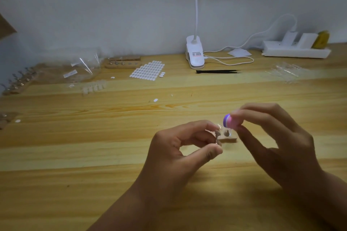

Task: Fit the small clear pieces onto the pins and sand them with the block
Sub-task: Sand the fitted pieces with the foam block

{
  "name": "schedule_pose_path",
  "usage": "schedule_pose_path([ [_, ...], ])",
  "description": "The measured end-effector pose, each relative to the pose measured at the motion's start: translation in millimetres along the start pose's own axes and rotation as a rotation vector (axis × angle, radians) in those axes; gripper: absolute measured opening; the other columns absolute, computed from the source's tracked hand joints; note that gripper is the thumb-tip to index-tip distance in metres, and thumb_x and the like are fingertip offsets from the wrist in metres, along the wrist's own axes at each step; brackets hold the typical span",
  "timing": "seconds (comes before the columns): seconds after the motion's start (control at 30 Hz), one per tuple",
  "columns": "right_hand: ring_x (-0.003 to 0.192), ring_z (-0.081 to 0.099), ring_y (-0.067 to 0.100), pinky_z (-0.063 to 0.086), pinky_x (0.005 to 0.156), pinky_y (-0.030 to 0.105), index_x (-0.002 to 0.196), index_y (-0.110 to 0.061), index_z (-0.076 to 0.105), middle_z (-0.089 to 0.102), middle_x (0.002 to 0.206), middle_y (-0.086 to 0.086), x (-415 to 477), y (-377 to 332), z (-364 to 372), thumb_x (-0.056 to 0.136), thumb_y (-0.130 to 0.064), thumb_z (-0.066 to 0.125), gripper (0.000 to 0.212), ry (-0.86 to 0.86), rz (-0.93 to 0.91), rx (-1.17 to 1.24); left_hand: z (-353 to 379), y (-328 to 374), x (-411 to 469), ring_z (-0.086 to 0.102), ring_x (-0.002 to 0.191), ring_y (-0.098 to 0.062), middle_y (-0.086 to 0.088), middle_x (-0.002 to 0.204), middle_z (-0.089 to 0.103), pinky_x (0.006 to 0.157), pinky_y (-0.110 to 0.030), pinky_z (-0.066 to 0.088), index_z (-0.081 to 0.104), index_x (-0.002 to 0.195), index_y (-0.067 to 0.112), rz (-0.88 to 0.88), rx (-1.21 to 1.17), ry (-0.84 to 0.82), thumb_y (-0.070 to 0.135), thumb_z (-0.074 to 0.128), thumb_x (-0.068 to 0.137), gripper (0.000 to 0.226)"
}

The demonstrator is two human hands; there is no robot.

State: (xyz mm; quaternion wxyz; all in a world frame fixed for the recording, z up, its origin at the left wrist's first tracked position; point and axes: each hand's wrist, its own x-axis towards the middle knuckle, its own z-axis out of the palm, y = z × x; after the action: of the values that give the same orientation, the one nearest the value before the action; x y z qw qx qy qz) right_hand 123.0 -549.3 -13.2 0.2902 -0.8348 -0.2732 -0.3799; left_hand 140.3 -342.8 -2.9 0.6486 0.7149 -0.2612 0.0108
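Pinching a metal pin (217,134) between thumb and curled fingers of left hand (180,148), just left of wooden pin base (230,137). Gripping pink-and-purple sanding block (230,121) in right hand (277,137) fingertips, just above that base, near the pin's top.

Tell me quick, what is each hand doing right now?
Left hand: pinches a small pin.
Right hand: holds the pink and purple block.
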Motion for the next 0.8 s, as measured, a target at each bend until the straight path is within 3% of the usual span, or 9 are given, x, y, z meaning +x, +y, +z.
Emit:
schedule_pose_path([
  [0.13,0.108,0.064,0.016,0.049,0.093,0.027,0.118,-0.014,0.067,0.065,0.113,0.005,-6,-12,5,0.088,0.002,0.069,0.034,-0.028,-0.101,0.042,2,3,1,0.071,0.077,-0.009,0.007,0.084,0.074,0.076,-0.019,0.054,0.074,0.097,0.023,0.065,0.062,-0.019,0.01,0.08,0.079,0.023],
  [0.3,0.102,0.065,0.021,0.055,0.085,0.039,0.118,-0.012,0.063,0.066,0.11,0.008,1,5,-1,0.09,-0.002,0.067,0.03,-0.04,0.004,-0.073,0,0,-1,0.071,0.072,-0.008,0.005,0.077,0.074,0.075,-0.019,0.055,0.075,0.094,0.023,-0.014,0.061,0.05,0.01,0.084,0.072,0.027],
  [0.47,0.108,0.063,0.018,0.047,0.093,0.024,0.118,-0.004,0.067,0.066,0.112,0.011,-4,-12,6,0.091,0.003,0.064,0.028,-0.095,-0.066,0.031,0,2,-1,0.072,0.075,-0.007,0.009,0.08,0.074,0.073,-0.015,0.053,0.076,0.093,0.021,0.059,0.147,0.031,0.008,0.084,0.072,0.026],
  [0.6,0.105,0.065,0.023,0.053,0.085,0.035,0.116,-0.002,0.067,0.067,0.111,0.013,-1,-6,4,0.093,0.0,0.059,0.025,-0.113,-0.028,0.022,1,2,-1,0.071,0.071,-0.008,0.008,0.075,0.072,0.073,-0.016,0.053,0.075,0.09,0.024,0.043,0.17,0.053,0.009,0.084,0.071,0.026],
  [0.8,0.105,0.065,0.024,0.053,0.086,0.034,0.115,-0.001,0.069,0.066,0.11,0.013,-2,-8,6,0.094,0.001,0.06,0.024,-0.132,-0.043,0.051,1,0,-2,0.071,0.072,-0.005,0.01,0.077,0.074,0.072,-0.014,0.052,0.077,0.093,0.023,0.064,0.171,0.071,0.006,0.083,0.07,0.029],
])
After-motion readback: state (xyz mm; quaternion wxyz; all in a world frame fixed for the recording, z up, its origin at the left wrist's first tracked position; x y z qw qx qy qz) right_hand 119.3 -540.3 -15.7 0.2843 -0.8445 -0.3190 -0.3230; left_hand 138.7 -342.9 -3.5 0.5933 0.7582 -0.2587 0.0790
